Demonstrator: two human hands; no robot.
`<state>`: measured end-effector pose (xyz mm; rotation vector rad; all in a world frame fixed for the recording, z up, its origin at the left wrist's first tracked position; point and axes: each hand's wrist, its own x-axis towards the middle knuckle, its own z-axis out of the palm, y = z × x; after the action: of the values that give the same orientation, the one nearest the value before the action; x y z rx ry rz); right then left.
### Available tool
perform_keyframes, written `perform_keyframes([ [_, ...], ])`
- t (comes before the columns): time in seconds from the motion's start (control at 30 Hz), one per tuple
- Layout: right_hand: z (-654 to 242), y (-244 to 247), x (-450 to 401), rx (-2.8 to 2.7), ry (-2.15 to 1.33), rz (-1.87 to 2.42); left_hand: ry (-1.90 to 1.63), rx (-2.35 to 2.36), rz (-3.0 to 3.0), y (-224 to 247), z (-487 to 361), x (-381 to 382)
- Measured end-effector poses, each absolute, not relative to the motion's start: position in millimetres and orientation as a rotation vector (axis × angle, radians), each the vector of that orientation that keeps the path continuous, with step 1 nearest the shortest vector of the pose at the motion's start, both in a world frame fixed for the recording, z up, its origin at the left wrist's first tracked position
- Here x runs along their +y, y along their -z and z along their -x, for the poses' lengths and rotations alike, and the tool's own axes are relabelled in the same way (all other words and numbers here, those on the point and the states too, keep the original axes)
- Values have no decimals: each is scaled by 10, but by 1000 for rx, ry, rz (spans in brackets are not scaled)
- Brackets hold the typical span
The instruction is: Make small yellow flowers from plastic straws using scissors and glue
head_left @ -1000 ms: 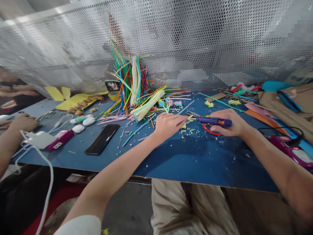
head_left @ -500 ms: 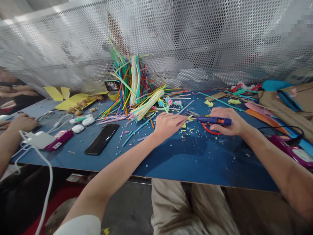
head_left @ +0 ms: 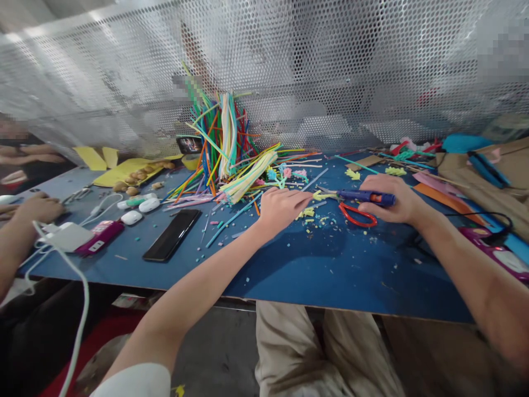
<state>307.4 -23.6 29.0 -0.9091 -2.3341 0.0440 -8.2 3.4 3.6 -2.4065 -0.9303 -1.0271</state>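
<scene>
My left hand (head_left: 281, 209) is closed, its fingertips pinching a small yellow fuzzy piece (head_left: 320, 195) over the blue table. My right hand (head_left: 388, 199) is wrapped round a dark blue glue gun (head_left: 366, 197), whose tip points left toward the yellow piece. Red-handled scissors (head_left: 359, 216) lie just below the glue gun. Small yellow scraps (head_left: 306, 213) are scattered beside my left fingertips. Behind my left hand lies a bundle of pale pipe cleaners (head_left: 250, 177).
A black phone (head_left: 172, 235) lies left of my left arm. A coloured pipe-cleaner pile (head_left: 212, 146) leans on the perforated metal screen (head_left: 330, 71). Another person's hand (head_left: 39, 208) rests at the far left, near white cables and a purple power strip (head_left: 100, 238).
My right hand and the glue gun have shifted slightly right and up, away from my left fingertips. More of the yellow piece and the red scissor handles shows.
</scene>
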Motion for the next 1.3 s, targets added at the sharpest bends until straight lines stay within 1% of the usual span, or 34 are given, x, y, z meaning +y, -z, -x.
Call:
perform_keyframes([
  [0.1, -3142, -233, -183, -2155, 121, 1135, 1082, -965, 2379, -33, 100, 63],
  [0.2, -3204, -122, -98, -2169, 246, 1428, 1102, -999, 2350, -40, 112, 74],
  [0.4, -3261, 63, -21, -2336, 305, 1527, 1174, -1020, 2300, -90, 130, 71],
  [0.47, -3161, 41, -41, -2358, 286, 1453, 1173, -1028, 2293, -98, 131, 72],
  [0.6, -2719, 13, -130, -2372, 16, 1176, 1169, -1019, 2299, -81, 115, 68],
  [0.7, -2334, 110, -230, -2409, 21, 1107, 1173, -986, 2312, -71, 99, 55],
  [0.87, -1996, 295, -350, -2385, 39, 1214, 1219, -905, 2290, -79, 102, 48],
  [1.07, -1971, 281, -361, -2419, 87, 1240, 1214, -881, 2308, -32, 107, 81],
  [1.23, -1993, 154, -413, -2463, -135, 882, 1234, -926, 2281, -24, 111, 96],
  [1.3, -2024, 101, -434, -2465, -146, 727, 1232, -938, 2276, -30, 116, 97],
])
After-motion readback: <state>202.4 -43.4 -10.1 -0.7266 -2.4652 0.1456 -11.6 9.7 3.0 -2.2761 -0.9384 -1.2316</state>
